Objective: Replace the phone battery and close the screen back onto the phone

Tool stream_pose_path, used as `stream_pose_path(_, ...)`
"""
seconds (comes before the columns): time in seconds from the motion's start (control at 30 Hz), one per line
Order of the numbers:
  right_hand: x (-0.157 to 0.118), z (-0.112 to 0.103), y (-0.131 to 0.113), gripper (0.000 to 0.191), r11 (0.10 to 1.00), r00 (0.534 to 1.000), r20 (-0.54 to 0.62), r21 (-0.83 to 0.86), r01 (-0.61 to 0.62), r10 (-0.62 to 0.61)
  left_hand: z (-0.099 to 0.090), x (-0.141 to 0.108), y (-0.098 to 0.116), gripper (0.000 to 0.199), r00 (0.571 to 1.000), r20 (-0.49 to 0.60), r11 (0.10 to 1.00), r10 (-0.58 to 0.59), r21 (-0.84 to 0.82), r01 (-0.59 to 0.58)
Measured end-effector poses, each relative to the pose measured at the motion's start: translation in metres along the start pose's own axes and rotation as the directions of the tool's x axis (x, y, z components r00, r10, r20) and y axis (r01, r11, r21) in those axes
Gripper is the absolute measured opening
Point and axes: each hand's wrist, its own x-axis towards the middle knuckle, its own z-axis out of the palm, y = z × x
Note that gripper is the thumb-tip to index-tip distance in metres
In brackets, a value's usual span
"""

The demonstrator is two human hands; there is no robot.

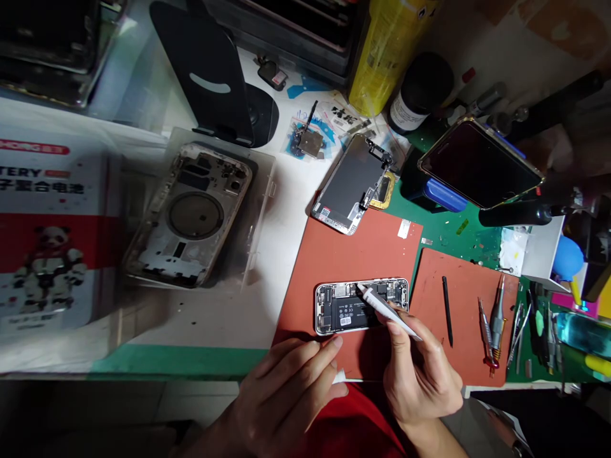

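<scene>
An opened phone [353, 316] with its battery and inner parts showing lies sideways on a red-brown mat [305, 273]. My right hand [422, 372] pinches a white tube [389, 313] whose narrow tip reaches the phone's upper inner edge. Below the phone's left end is my left hand [296, 381], fingers closed together around a small white piece [339, 376], perhaps a cap, that shows between thumb and fingers. A detached phone screen [351, 181] rests face down at the mat's top edge.
A second mat [470, 305] on the right bears a black stick [447, 312] and screwdrivers [496, 318]. Further right are tweezers [519, 337]. Upright at the back stand a yellow can [384, 57] and a black jar [420, 92]. A phone housing [191, 216] lies left.
</scene>
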Motion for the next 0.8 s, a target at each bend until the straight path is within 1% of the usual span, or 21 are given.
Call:
stream_pose_path(0.23,0.0002,0.0000,-0.0009,0.022,0.999,1.000,-0.008,0.018,-0.028,0.029,-0.0006,0.0014,0.0007,0.007,1.000,0.014,1.000,-0.009,-0.011,0.009)
stream_pose_path(0.47,-0.0009,-0.0004,0.0040,0.023,1.000,1.000,-0.011,0.010,-0.005,0.005,-0.0008,-0.0005,0.0006,0.005,1.000,0.003,1.000,-0.009,0.008,0.009)
stream_pose_path(0.63,-0.0010,0.0006,0.0049,0.023,1.000,0.999,-0.032,0.023,-0.006,0.007,-0.0015,0.0010,0.0004,0.004,1.000,0.016,1.000,-0.014,0.006,0.013)
stream_pose_path(0.8,-0.0002,-0.0004,0.0039,0.020,1.000,1.000,-0.024,0.008,-0.009,0.009,-0.0013,0.0006,0.0002,0.006,1.000,0.027,1.000,0.000,0.015,0.000)
